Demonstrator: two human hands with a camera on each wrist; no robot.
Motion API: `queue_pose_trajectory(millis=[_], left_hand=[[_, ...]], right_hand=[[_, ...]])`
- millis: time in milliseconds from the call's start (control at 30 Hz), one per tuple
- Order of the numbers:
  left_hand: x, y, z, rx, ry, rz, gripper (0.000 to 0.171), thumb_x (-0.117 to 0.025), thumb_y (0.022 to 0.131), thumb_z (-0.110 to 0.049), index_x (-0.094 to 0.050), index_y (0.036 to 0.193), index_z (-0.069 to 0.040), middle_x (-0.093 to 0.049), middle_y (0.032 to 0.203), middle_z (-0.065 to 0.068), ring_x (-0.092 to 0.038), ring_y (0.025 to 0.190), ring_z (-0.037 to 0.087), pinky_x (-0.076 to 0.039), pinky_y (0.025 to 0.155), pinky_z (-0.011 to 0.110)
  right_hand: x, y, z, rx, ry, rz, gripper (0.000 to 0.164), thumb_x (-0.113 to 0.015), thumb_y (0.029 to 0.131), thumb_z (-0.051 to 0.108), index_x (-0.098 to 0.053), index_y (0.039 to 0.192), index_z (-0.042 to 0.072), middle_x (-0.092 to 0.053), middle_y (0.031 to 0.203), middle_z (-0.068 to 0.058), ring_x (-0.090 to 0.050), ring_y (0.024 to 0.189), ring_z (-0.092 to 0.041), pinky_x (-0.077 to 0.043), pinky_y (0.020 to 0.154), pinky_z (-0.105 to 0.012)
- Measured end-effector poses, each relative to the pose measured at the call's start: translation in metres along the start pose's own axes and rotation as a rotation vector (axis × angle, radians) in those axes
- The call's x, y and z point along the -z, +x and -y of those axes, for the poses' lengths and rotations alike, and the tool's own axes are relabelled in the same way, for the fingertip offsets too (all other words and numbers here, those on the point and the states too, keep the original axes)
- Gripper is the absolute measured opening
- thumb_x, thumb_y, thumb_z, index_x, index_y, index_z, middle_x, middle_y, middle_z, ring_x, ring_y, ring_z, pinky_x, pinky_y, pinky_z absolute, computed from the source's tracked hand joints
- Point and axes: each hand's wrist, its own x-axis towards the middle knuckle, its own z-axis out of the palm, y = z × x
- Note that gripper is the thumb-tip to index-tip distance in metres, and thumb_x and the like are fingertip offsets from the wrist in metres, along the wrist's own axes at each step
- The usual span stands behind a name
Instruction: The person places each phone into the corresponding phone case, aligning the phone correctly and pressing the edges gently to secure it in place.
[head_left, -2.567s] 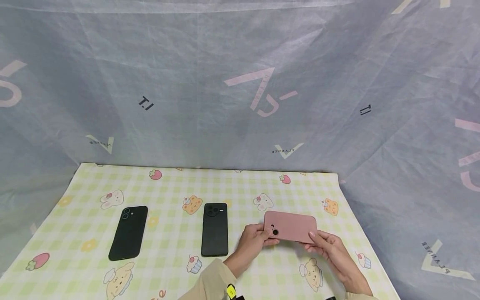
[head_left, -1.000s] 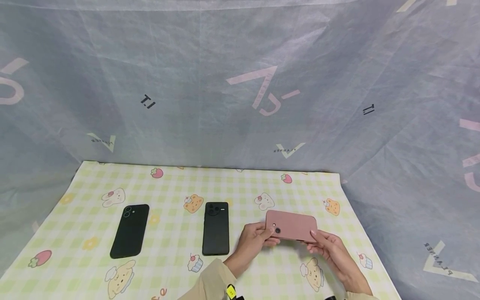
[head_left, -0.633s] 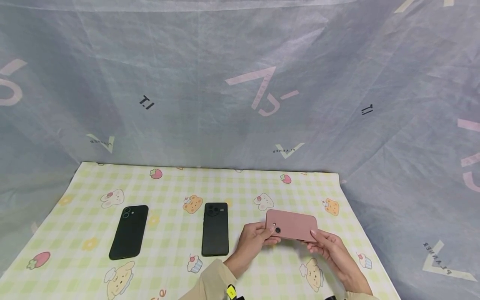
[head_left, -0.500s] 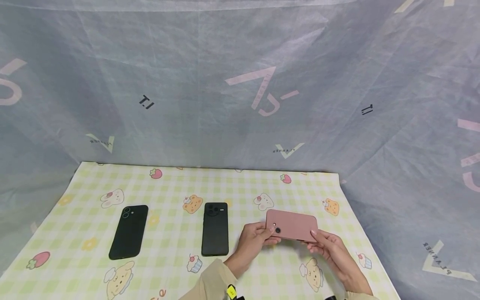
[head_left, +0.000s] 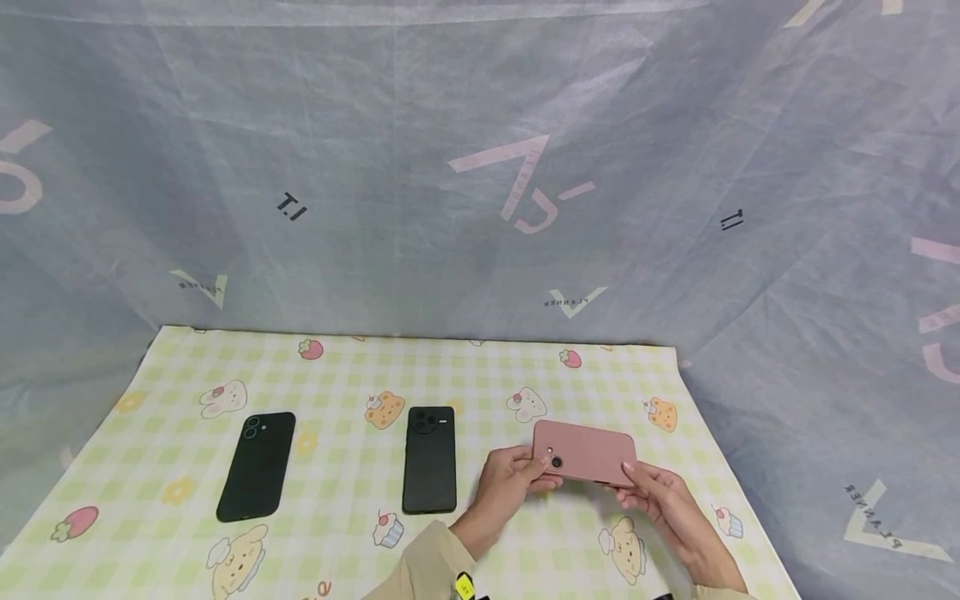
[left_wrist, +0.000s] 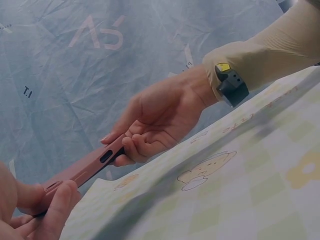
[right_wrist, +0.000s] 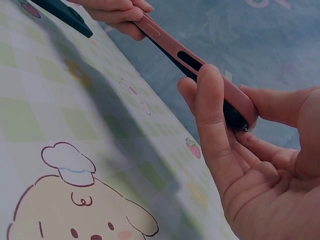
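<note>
A phone in a pink case [head_left: 585, 454] is held level above the right part of the table, its back and camera facing up. My left hand [head_left: 510, 483] pinches its camera end, thumb on top near the lens. The other end is gripped by my right hand [head_left: 666, 504], thumb over the corner and fingers beneath. In the right wrist view, a dark underside shows below the pink rim [right_wrist: 170, 45], and at the near corner the dark part stands slightly apart from the rim. Cut-outs in the case's long side are visible in the left wrist view.
Two black phones lie back up on the table: one [head_left: 257, 467] at the left, slightly slanted, and one [head_left: 430, 460] near the middle, just left of my left hand. A checked tablecloth [head_left: 337, 467] covers the table. Grey printed fabric [head_left: 420, 167] hangs behind and beside it.
The pink-cased phone has shifted very slightly to the right and tilted a little since the oldest frame. Both hands keep their hold. The black phones have stayed where they were.
</note>
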Motion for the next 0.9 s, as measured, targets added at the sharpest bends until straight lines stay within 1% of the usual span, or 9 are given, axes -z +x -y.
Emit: queue_pose_trajectory(millis=[233,400,667,767,900], left_hand=[[-0.0009,0.0008,0.0001,0.007,-0.003,-0.012,0.027,-0.068,0.106,-0.009,-0.070,0.124,0.012,-0.078,0.103,0.022,-0.081,0.091,0.026,-0.065,0.084,0.031],[-0.0008,0.0010,0.0010,-0.002,-0.008,-0.007,0.029,-0.068,0.107,-0.008,-0.069,0.125,0.014,-0.078,0.105,0.023,-0.081,0.091,0.026,-0.065,0.084,0.031],[-0.0010,0.0017,0.0014,-0.013,-0.007,-0.006,0.025,-0.068,0.106,-0.007,-0.070,0.120,0.013,-0.078,0.101,0.024,-0.081,0.089,0.025,-0.065,0.083,0.030],[-0.0005,0.0022,0.0015,0.011,0.010,0.002,0.025,-0.068,0.106,-0.008,-0.071,0.121,0.012,-0.079,0.104,0.023,-0.081,0.091,0.026,-0.065,0.082,0.030],[0.0008,0.0025,0.0024,0.064,0.052,0.023,0.026,-0.067,0.107,-0.010,-0.071,0.123,0.010,-0.079,0.106,0.020,-0.080,0.094,0.027,-0.065,0.082,0.030]], right_hand=[[0.0002,-0.0004,0.0008,-0.012,-0.003,-0.005,0.030,-0.047,0.118,0.019,-0.073,0.128,0.008,-0.081,0.107,-0.008,-0.075,0.087,-0.006,-0.062,0.082,-0.022],[0.0008,-0.0009,0.0004,-0.011,0.002,0.006,0.030,-0.046,0.118,0.018,-0.073,0.127,0.008,-0.081,0.106,-0.007,-0.075,0.087,-0.006,-0.062,0.082,-0.022],[0.0005,-0.0011,-0.0001,0.000,-0.004,0.011,0.032,-0.046,0.118,0.018,-0.071,0.130,0.005,-0.081,0.103,-0.006,-0.075,0.083,-0.007,-0.063,0.081,-0.024],[0.0005,-0.0014,-0.0001,-0.003,-0.006,0.005,0.032,-0.046,0.118,0.019,-0.072,0.131,0.005,-0.081,0.103,-0.006,-0.075,0.083,-0.007,-0.063,0.080,-0.024],[0.0010,-0.0015,-0.0012,-0.015,-0.016,-0.002,0.031,-0.046,0.118,0.019,-0.074,0.127,0.007,-0.081,0.104,-0.005,-0.075,0.084,-0.006,-0.063,0.081,-0.024]])
